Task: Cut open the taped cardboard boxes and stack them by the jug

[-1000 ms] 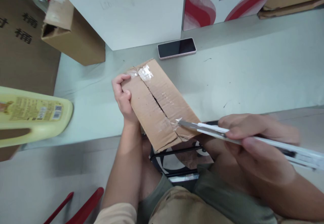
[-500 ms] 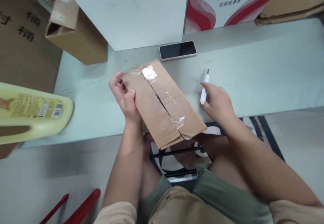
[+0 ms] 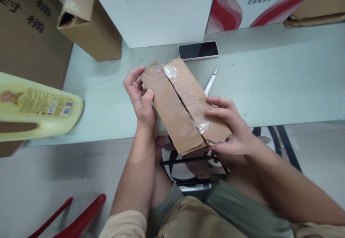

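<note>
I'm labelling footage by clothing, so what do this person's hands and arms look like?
The left hand and right hand are bare, with no gloves, rings or watch visible. Both forearms are uncovered too. The left sleeve is plain beige; the right sleeve, mostly cut off by the picture's edge, looks tan. No markings show on either.

A pale green table point(image 3: 285, 80) spans the scene from left to right. Nearer lies a light tiled floor point(image 3: 99, 177), with a soft shadow point(image 3: 63, 164) and two red bars point(image 3: 81, 218) at near left.
</note>
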The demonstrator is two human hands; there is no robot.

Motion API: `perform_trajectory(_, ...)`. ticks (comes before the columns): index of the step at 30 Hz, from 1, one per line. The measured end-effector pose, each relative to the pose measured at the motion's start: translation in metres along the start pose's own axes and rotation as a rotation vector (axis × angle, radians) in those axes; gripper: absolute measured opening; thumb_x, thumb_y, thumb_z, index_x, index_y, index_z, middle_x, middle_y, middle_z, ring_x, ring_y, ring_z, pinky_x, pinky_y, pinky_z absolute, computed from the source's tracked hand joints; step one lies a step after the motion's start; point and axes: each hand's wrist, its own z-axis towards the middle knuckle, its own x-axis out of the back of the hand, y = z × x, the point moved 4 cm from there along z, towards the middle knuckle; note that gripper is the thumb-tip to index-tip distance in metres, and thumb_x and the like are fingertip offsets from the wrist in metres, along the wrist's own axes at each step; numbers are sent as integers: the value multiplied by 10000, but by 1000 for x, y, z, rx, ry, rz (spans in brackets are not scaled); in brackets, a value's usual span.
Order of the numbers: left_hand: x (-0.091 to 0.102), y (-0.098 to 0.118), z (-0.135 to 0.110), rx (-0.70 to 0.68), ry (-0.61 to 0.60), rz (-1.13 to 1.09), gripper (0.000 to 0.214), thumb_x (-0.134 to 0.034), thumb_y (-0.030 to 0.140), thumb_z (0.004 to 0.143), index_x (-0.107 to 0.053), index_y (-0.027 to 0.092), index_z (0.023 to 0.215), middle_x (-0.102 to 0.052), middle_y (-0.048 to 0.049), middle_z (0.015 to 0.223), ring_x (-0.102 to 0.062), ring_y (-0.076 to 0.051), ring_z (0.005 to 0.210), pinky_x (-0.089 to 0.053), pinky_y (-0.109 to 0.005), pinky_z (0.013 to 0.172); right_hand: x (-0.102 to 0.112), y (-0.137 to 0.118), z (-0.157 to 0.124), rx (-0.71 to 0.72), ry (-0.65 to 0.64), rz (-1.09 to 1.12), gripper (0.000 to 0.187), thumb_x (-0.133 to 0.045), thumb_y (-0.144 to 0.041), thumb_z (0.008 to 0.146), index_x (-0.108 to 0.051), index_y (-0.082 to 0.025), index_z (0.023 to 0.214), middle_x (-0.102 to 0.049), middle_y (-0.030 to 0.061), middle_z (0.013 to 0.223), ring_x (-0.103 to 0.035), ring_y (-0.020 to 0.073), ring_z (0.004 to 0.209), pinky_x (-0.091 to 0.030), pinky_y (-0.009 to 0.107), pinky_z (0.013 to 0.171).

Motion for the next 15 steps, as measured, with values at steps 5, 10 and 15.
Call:
perform_trajectory(5,0,3,1,3,-12,-143,554,-723,642,745,-515,350,1168,-629,-52,1262,-627,-284,1177,-525,-418,942,2,4,1,-108,112,-12,574,-702,-591,831,-591,-300,1313,-560,136,1427,-551,357,1367,-482,566,1129)
perform_trajectory(10,4,-2,6,106,39,-168,504,-612,727,780,-556,324,1077,-670,-54,1093,-648,-273,1071,-531,-402,885,3,12,-1,-222,301,107,425,-597,-584,931,-608,-295,1242,-669,110,1240,-680,275,1119,-602,425,898)
perform_trajectory(15,3,-2,9,163,-11,-217,476,-641,718,779,-669,286,977,-651,-63,935,-658,-283,1039,-534,-428,949,-1,21,-4,-313,392,199,401,-509,-585,995,-634,-294,1240,-735,66,1109,-724,254,975,-618,414,841)
